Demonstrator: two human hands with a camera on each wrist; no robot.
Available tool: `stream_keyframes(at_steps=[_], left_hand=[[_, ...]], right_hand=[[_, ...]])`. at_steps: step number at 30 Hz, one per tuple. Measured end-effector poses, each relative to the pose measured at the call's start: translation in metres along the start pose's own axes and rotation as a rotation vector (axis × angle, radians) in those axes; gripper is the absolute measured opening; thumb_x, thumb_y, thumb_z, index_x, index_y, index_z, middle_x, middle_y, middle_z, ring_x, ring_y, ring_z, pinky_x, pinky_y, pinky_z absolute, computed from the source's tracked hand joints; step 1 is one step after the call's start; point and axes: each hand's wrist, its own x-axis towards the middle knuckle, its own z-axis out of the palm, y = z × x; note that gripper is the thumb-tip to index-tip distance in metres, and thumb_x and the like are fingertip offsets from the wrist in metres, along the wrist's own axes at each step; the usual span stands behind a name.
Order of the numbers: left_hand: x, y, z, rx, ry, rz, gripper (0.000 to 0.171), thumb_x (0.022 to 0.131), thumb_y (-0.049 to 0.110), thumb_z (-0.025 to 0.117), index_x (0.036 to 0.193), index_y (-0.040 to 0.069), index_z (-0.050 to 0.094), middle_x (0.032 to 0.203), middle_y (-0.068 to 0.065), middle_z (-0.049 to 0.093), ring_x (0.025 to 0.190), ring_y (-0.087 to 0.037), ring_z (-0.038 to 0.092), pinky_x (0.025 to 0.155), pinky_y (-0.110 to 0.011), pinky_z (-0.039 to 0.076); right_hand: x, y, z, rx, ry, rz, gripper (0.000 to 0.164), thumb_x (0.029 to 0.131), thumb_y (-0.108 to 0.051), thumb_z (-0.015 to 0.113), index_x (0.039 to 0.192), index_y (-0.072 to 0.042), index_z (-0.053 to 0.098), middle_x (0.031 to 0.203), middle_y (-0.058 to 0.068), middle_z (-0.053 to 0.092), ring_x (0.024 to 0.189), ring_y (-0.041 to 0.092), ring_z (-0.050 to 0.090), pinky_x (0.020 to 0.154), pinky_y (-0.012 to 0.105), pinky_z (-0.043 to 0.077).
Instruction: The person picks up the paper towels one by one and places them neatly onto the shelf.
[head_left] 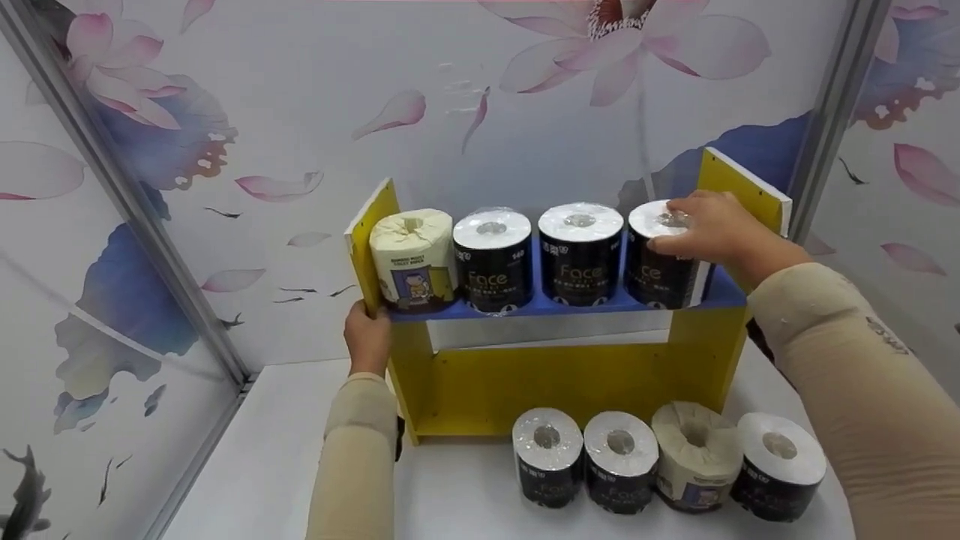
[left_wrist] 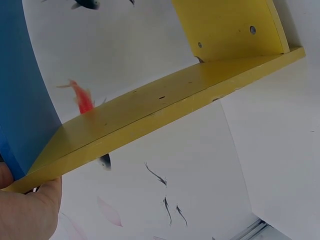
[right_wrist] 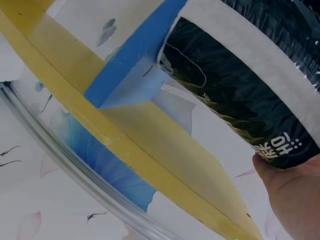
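Note:
A small yellow shelf unit (head_left: 540, 386) with a blue upper board (head_left: 541, 302) stands on a white table. My left hand (head_left: 367, 341) grips its left side panel at the height of the blue board; in the left wrist view the thumb and fingers lie round the panel's edge. At the right end of the board, my right hand (head_left: 716, 229) holds a black-wrapped toilet roll (head_left: 651, 281) by its top, thumb on the front. Left of that roll stand two more black rolls (head_left: 580, 259) and a cream-wrapped roll (head_left: 415, 262), all upright in a row.
In front of the unit, a row of rolls stands on the table (head_left: 450, 495): several black-wrapped ones (head_left: 547, 476) and one cream roll (head_left: 697, 465). Flower-printed wall panels (head_left: 315, 90) rise behind and at both sides, joined by grey metal posts (head_left: 142, 187).

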Motion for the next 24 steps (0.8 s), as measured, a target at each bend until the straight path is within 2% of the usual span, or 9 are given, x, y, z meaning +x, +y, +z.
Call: stream_keyframes(at_steps=[4,8,14,24], left_hand=[[-0.001,0.0,0.0,-0.009,-0.003,-0.012,0.035,0.101,0.01,0.042,0.131,-0.006,0.047,0.127,-0.024,0.053,0.118,-0.035,0.049,0.1,-0.047,0.039],[-0.002,0.002,0.0,-0.02,-0.008,-0.013,0.035,0.101,0.01,0.042,0.132,-0.006,0.046,0.128,-0.023,0.052,0.119,-0.035,0.049,0.101,-0.047,0.039],[-0.003,0.002,0.0,-0.022,-0.017,-0.011,0.036,0.101,0.01,0.042,0.133,-0.007,0.045,0.13,-0.023,0.052,0.12,-0.034,0.049,0.101,-0.046,0.039],[-0.001,0.001,-0.001,0.0,0.009,0.004,0.035,0.1,0.01,0.043,0.131,-0.007,0.047,0.127,-0.024,0.054,0.116,-0.035,0.051,0.099,-0.047,0.04]], right_hand=[[0.003,-0.001,-0.005,-0.024,-0.069,0.013,0.081,0.086,-0.048,0.063,0.141,0.008,0.041,0.135,0.037,0.041,0.12,0.052,0.035,0.098,0.062,0.033],[0.006,-0.003,-0.009,-0.014,-0.111,0.039,0.083,0.086,-0.049,0.063,0.143,0.007,0.038,0.135,0.037,0.042,0.118,0.049,0.041,0.099,0.061,0.035],[0.009,-0.004,-0.01,0.021,-0.14,0.057,0.081,0.087,-0.044,0.063,0.144,0.007,0.036,0.135,0.038,0.041,0.115,0.046,0.044,0.099,0.061,0.035],[0.013,0.003,-0.009,0.058,-0.155,0.0,0.077,0.088,-0.037,0.062,0.143,0.009,0.035,0.14,0.036,0.036,0.119,0.047,0.039,0.102,0.063,0.029]])
